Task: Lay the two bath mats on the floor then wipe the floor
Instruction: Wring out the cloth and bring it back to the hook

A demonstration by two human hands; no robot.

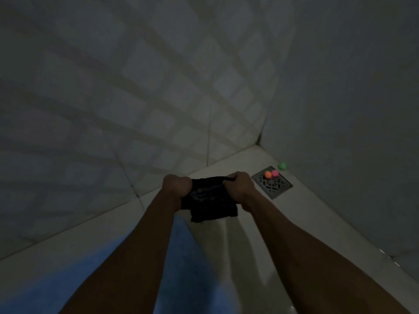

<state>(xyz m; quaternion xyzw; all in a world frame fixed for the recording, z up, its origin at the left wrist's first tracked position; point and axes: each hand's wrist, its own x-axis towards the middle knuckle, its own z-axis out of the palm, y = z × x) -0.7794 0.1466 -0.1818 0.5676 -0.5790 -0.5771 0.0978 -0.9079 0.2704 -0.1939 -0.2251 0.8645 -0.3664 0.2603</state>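
Both forearms are stretching out from the bottom of the frame, pretty dark since the whole room is dim. Under them something pale blue (197, 264) is spreading across the floor (283, 225) on the lower left, soft-looking and blurry, could be a bath mat but honestly I can't tell for sure.

Left hand (177, 182) is curling into a fist around the left edge of a black cloth (210, 198), fingers pressed together tight on it. Right hand (240, 185) is doing the same on the other side, pinching the top right corner with the fingers closed on the fabric. Between the two hands the cloth's top edge is pulling fairly taut, and the rest is hanging down in a bunched, crumpled flap with an uneven bottom edge. It's looking very dark, nearly solid black, with some faint lighter streaks or print across the middle that are too murky to make out. It's being held up in the air above the pale floor tiles, near the corner where the walls (158, 87) are meeting.

Just right of the right hand a square metal drain (275, 185) is sitting in the floor, with an orange ball (268, 174) and a pink ball (275, 173) resting on its far corner, touching each other. Green ball (282, 166) is sitting a bit further back, near the right wall.
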